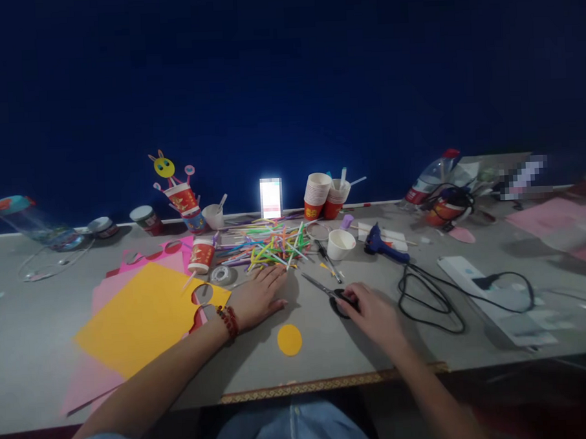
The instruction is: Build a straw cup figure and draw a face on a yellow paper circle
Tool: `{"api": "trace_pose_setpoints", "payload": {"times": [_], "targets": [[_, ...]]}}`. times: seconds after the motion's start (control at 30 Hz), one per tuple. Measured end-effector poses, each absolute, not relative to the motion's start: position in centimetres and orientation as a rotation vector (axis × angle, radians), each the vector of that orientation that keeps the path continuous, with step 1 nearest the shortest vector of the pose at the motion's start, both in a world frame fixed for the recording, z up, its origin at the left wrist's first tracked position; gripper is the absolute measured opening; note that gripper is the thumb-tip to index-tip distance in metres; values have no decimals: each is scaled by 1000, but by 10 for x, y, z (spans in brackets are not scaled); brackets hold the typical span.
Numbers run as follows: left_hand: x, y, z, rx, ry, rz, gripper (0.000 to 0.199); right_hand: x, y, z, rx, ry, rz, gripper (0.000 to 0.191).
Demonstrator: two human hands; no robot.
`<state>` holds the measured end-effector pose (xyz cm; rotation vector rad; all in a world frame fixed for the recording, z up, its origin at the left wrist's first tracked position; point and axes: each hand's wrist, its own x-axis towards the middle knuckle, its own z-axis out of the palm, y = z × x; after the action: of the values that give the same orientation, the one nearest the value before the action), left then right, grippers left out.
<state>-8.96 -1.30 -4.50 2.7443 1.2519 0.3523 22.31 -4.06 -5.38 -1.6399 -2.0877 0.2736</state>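
Observation:
My right hand (372, 310) has its fingers closed on the black handles of a pair of scissors (324, 287); the blades lie together and point up and left, low over the table. My left hand (263, 292) is palm down on the table with fingers stretched, just below a pile of colourful thin sticks (269, 243). A yellow paper circle (289, 340) lies flat between the two hands, nearer the table's front edge. Beside my left forearm is a yellow paper sheet (137, 317) with round cut-outs at its right corner, on top of pink sheets (98, 367).
A glue gun (384, 246) with a black cord lies right of a white paper cup (341, 244), near a power strip (495, 301). Stacked cups (317, 196), a lit phone (271, 199) and a cup figure (181, 197) stand along the back. A tape roll (221, 275) lies left.

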Motion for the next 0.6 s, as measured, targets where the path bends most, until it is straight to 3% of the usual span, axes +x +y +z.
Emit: {"api": "trace_pose_setpoints", "payload": {"times": [0.1,0.23,0.4,0.6], "targets": [[-91,-36,-39,2667,1026,407,55,216,-54,-52,-1543,-2114,166,22],[-87,-65,-42,2556,939,364,66,197,-70,-49,-1336,-2216,237,16],[-78,-74,-45,2477,1015,391,48,167,-79,-47,-1154,-2314,471,8],[-73,-80,-44,2299,1153,496,39,156,-78,-43,-1219,-2264,644,17]]}}
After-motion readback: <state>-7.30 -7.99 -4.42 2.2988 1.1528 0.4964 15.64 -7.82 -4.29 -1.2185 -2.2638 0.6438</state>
